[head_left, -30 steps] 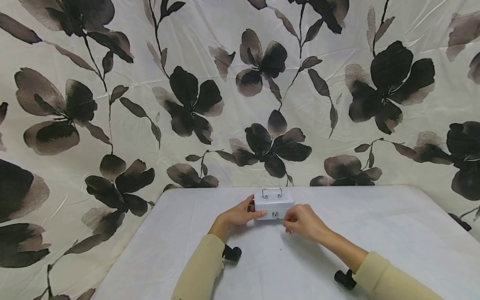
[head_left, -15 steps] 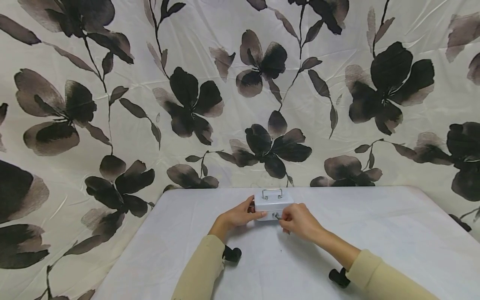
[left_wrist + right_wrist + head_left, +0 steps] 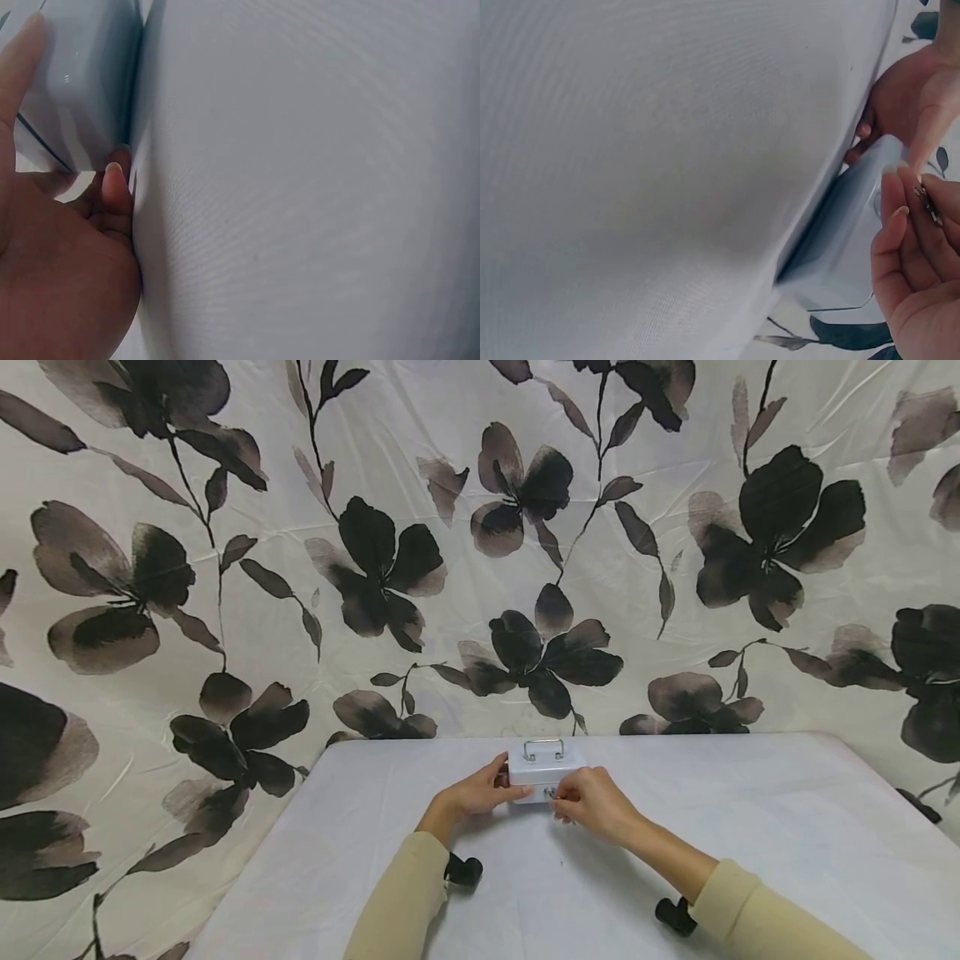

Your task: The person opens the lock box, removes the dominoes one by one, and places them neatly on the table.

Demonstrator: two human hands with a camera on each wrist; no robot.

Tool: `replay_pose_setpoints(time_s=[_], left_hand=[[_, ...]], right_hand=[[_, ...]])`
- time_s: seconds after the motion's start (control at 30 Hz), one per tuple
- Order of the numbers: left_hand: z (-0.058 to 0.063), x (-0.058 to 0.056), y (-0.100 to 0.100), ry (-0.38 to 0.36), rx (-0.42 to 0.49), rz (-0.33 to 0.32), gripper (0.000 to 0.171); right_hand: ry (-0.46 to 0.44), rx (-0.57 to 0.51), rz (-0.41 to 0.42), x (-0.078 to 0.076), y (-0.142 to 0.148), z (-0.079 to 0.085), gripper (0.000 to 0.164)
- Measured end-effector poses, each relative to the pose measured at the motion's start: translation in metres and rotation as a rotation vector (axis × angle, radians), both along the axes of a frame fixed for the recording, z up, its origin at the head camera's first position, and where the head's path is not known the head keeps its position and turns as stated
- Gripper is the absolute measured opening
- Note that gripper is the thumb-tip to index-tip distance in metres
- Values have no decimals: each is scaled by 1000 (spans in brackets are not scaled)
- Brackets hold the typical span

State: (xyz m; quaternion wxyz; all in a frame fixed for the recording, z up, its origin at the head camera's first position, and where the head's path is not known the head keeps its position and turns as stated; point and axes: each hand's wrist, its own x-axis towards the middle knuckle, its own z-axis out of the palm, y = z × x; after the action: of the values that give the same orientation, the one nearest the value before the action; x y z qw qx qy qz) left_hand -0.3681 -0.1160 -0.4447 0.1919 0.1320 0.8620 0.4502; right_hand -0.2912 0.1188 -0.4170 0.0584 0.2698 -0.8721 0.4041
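One white desk [image 3: 787, 810] spreads mostly in front of the white box [image 3: 542, 770] standing on it. At the box's left side I have the left hand [image 3: 476, 791] gripping it, thumb on the front; at its front right, the right hand [image 3: 597, 806] has its fingers pinching a small metal piece [image 3: 931, 208] near the lock [image 3: 549, 792].

The right hand's grip [image 3: 919, 274] pinches a small piece of metal [image 3: 928, 206] between thumb and fingers, just beside a pale box [image 3: 847, 244]. The left hand's grip [image 3: 906, 97] touches the box's far end. A white table [image 3: 660, 165] fills the left; leaf-patterned cloth [image 3: 847, 332] shows behind.
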Motion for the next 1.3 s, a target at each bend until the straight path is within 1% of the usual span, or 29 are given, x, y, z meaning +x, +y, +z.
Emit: replay_pose_setpoints(time_s=[0.1,0.23,0.33,0.57,0.63,0.7,0.8,0.87,0.97,1.13,1.3], left_hand=[[-1,0,0,0,1,1,109],[-1,1,0,0,18,-5,107],[-1,0,0,-4,35,-6,106],[-2,-2,-1,-15,58,-9,105],[-2,-2,0,-21,61,-6,105],[-2,-3,0,-27,61,-4,105],[-3,-3,2,-27,62,-20,105],[-4,-2,2,-21,52,-31,105],[-4,-2,2,-13,39,-37,107],[-4,-2,1,-8,42,-29,108],[-5,-3,1,-4,41,-25,106]], right_hand=[[-6,12,5,0,1,0,10],[7,31,11,0,2,0,8],[18,24,23,0,3,-1,8],[48,15,47,-2,3,-4,13],[71,34,50,-3,3,-5,13],[112,62,48,-4,2,-6,14],[170,98,45,-6,2,-9,12],[182,113,44,-6,2,-10,12],[169,115,55,-6,1,-10,11],[158,109,62,-6,1,-7,11],[133,118,40,-7,-1,-5,11]])
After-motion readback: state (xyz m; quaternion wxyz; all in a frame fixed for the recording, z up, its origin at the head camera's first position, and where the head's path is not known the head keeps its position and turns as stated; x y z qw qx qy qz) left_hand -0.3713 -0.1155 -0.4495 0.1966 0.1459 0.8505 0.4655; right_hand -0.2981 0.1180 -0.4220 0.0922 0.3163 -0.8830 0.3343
